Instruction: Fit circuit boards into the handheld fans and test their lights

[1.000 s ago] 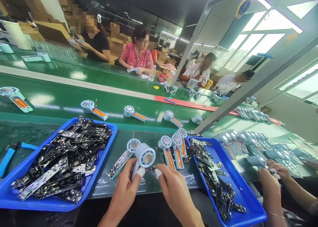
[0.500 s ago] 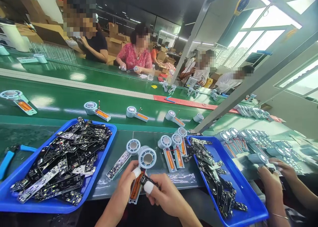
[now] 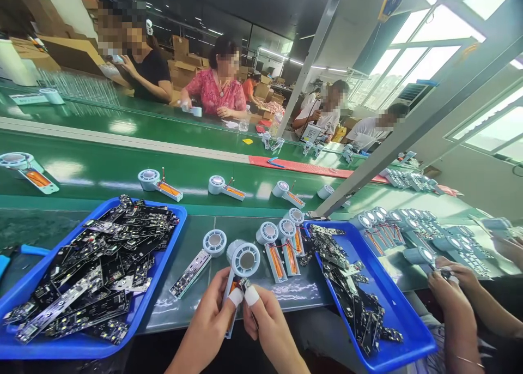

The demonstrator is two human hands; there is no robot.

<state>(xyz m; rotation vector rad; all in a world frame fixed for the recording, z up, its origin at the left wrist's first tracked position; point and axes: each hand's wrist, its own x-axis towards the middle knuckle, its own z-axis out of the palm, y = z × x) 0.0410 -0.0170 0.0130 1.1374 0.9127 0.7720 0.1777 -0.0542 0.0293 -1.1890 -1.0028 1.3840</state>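
Note:
My left hand (image 3: 210,311) grips the light-blue handle of a handheld fan (image 3: 247,259), its round head pointing away from me. Between my thumbs, at the top of the handle, sits one end of a small dark circuit board (image 3: 244,283). My right hand (image 3: 267,322) pinches this board, and its covered thumb tip nearly meets the left one. White wraps cover both thumb tips. The orange battery in the handle is mostly hidden by my fingers. Just left of the hands lies another fan (image 3: 214,243) with a board along its handle.
Blue trays of circuit boards stand at left (image 3: 183,221) and right (image 3: 425,344). Several fans with orange batteries (image 3: 280,259) lie beyond my hands. More fans rest on the green belt (image 3: 196,172). A co-worker's hands (image 3: 449,281) work at right; a slanted metal post (image 3: 368,167) rises ahead.
My left thumb has moved over the handle beside the right thumb. The board has shifted up toward the fan head and turned. Across the belt, a co-worker's fan has moved left.

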